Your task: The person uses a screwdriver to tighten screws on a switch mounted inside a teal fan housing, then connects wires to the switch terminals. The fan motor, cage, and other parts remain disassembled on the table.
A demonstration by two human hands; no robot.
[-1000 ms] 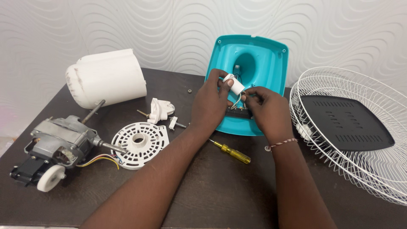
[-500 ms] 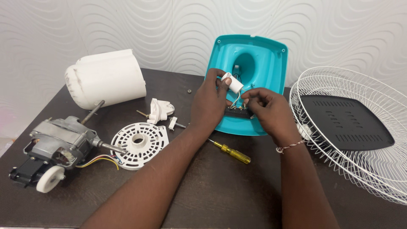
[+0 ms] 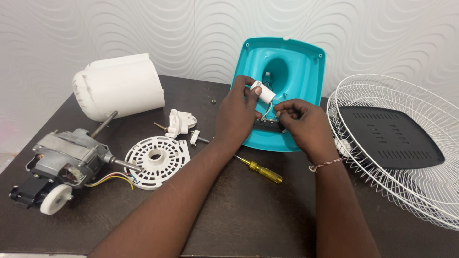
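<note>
White capacitor (image 3: 264,91) tilted lower, right hand (image 3: 303,126) perhaps nearer the wires.

Count, head view, dark table.

Hands: two, left hand (image 3: 237,114) and right hand (image 3: 302,125), both centre frame.
Teal fan base shell (image 3: 299,67): one, upper centre.
Small white cylinder part (image 3: 264,92): one, centre, at the left fingertips.
White motor cover (image 3: 119,85): one, upper left.
Grey motor (image 3: 67,160): one, lower left.
White round vented disc (image 3: 157,161): one, left of centre.
Small white plastic bracket (image 3: 179,122): one, centre left.
Yellow-handled screwdriver (image 3: 262,171): one, centre.
White wire fan guard (image 3: 382,91): one, right edge.
Black vented plate (image 3: 392,136): one, inside the guard.
</note>
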